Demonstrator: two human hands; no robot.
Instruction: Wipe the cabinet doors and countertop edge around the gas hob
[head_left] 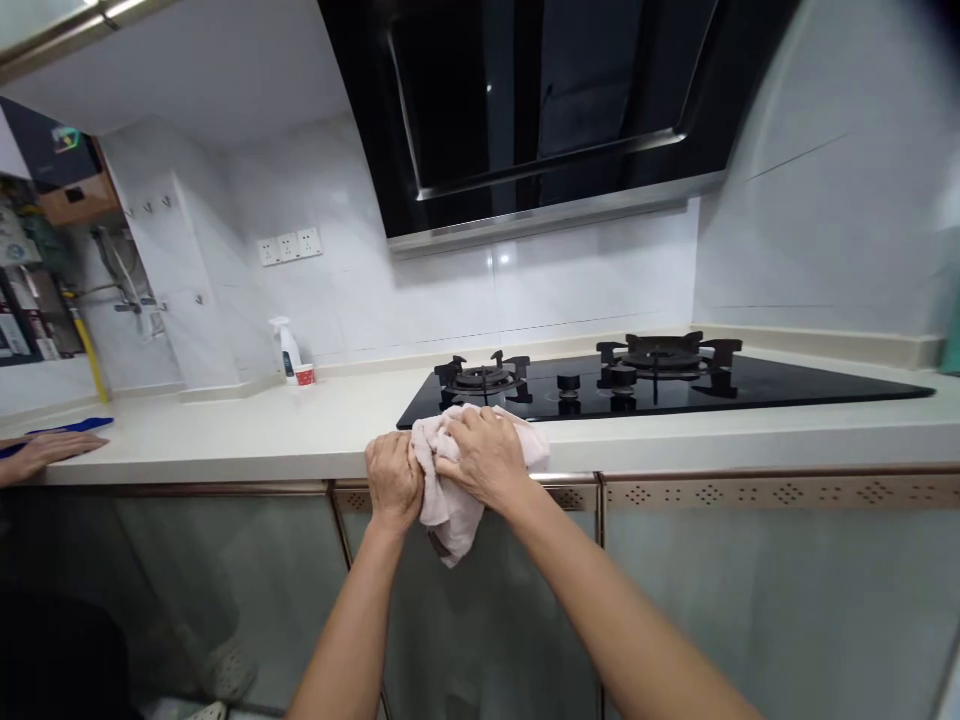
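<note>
A pale pink cloth (452,520) lies bunched at the front edge of the white countertop (352,410), with its lower end hanging in front of the cabinet. My right hand (487,455) is closed over the cloth from above, fingers curled into its folds. Beside it, my left hand (395,478) is closed at the cloth's left side, against the counter edge; its fingertips are partly hidden. Just behind both hands is the front left corner of the black glass gas stove (525,400).
A white spray bottle (286,350) and a small red-and-white cup (304,375) stand by the wall. Another person's hand (56,450) rests at far left near a blue cloth (79,425). A black range hood (555,100) overhangs the stove's burners (484,377).
</note>
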